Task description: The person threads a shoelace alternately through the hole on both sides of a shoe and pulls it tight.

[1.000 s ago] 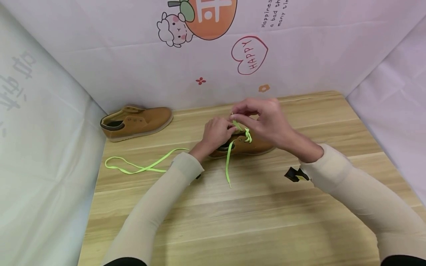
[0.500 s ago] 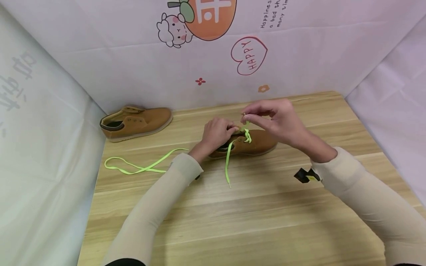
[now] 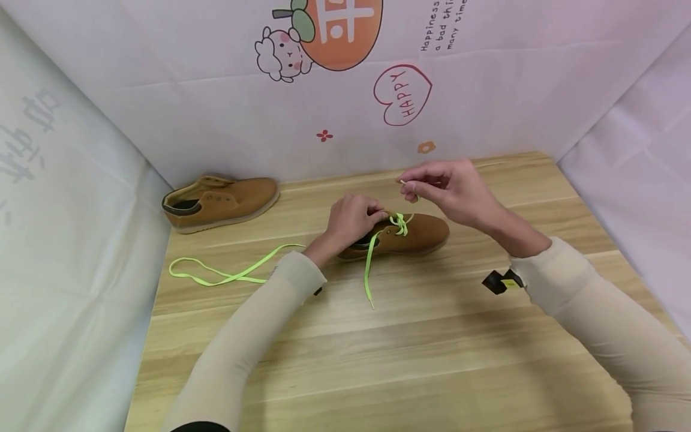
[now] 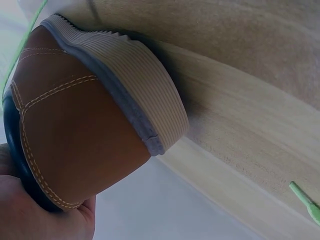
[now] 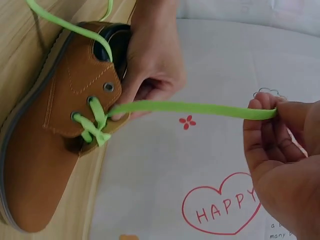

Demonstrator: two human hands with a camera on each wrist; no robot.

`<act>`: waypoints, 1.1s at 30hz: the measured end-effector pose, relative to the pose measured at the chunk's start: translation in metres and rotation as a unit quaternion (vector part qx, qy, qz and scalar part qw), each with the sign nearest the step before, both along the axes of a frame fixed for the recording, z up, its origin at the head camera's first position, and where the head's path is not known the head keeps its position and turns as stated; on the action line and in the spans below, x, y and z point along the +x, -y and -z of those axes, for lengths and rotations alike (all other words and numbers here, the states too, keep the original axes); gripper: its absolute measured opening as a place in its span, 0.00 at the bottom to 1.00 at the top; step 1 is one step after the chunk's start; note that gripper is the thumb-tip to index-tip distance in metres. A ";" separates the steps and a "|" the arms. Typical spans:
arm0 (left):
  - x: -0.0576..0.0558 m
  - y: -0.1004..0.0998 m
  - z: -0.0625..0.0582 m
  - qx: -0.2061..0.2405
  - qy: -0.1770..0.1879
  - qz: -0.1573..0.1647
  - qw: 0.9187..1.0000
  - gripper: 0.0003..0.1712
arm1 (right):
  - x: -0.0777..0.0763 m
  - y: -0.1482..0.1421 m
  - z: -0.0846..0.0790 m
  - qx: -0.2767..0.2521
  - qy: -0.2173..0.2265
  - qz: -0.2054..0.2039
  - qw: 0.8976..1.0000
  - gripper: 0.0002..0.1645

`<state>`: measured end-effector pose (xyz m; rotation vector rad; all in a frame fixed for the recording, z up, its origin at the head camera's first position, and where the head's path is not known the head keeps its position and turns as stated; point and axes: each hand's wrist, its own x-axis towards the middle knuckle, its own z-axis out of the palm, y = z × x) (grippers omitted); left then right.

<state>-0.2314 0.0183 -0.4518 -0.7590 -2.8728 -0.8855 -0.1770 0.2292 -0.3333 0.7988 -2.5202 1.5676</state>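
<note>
A brown shoe (image 3: 423, 233) lies on the table with its toe to the right. Bright green shoelace (image 5: 190, 108) crosses through its lower eyelets, while the top near eyelet shows bare metal in the right wrist view. My left hand (image 3: 349, 219) is over the shoe's opening, thumb and fingers pinching the far eyelet flap. My right hand (image 3: 450, 189) pinches one lace end between thumb and index finger, above and right of the eyelets. In the right wrist view that lace stretches nearly straight from flap to fingertips. The other lace end hangs over the shoe's near side onto the table.
An unlaced matching brown shoe (image 3: 237, 198) stands at the table's back left. A loose green lace (image 3: 232, 276) lies looped on the wooden table (image 3: 378, 360), left of my left forearm. White printed cloth (image 3: 216, 120) rises behind the table and along both sides.
My right hand has moved rightward from over the eyelets with the lace end, uncovering the shoe's toe. The left hand stays on the flap.
</note>
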 end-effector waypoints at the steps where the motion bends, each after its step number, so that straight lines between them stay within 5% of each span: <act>1: 0.000 0.000 0.000 -0.001 0.001 0.000 1.000 0.07 | -0.001 -0.001 0.000 0.006 0.008 -0.001 1.000 0.09; 12: 0.008 0.007 -0.008 -0.001 -0.008 0.008 1.000 0.08 | -0.011 -0.018 0.007 0.070 0.073 0.018 0.995 0.10; 20: 0.026 0.014 -0.014 0.031 -0.067 0.035 0.997 0.06 | -0.021 -0.027 0.023 0.132 0.056 0.052 0.988 0.05; 33: 0.045 0.014 -0.012 0.004 -0.040 0.051 0.998 0.08 | -0.032 -0.026 0.044 0.222 0.025 0.025 0.974 0.02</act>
